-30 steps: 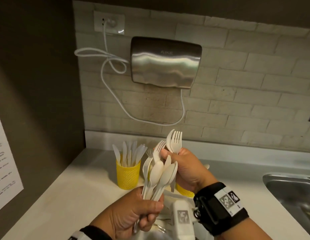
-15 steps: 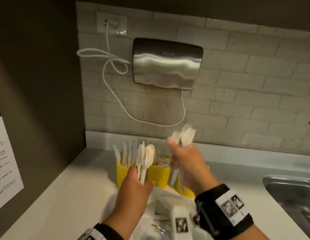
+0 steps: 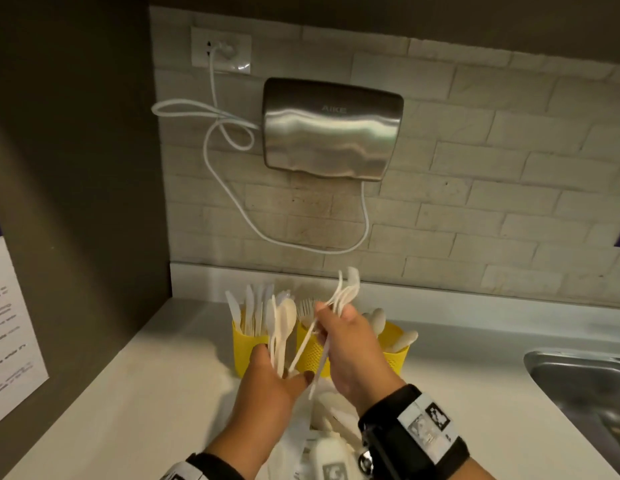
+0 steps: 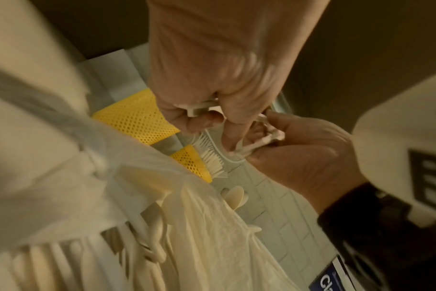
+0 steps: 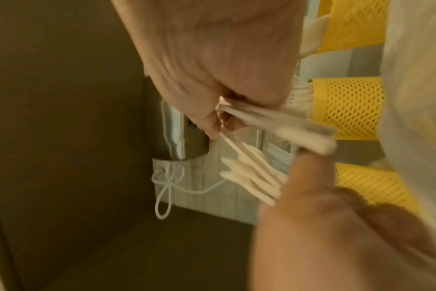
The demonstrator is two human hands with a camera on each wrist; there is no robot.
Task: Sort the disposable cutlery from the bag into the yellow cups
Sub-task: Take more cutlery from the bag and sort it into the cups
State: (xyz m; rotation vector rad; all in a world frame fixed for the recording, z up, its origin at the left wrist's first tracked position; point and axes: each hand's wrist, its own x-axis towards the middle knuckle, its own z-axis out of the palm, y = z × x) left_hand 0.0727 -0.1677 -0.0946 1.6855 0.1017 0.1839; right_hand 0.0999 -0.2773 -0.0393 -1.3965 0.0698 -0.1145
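Over the tabletop [image 3: 138,382], each hand grips mixed cutlery, left hand [image 3: 273,386] and right hand [image 3: 353,348], so blurred pieces may drop into the wrong cup [image 3: 247,348].

glossy brushed-metal dryer [image 3: 332,128], perforated yellow plastic cups [image 3: 247,351], matt counter [image 3: 156,393].

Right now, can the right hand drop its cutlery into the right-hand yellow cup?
Probably yes. The right hand grips a bunch of cutlery above and just in front of the right-hand yellow cup, whose mouth is open though partly filled with spoons. The left hand is off to the other side.
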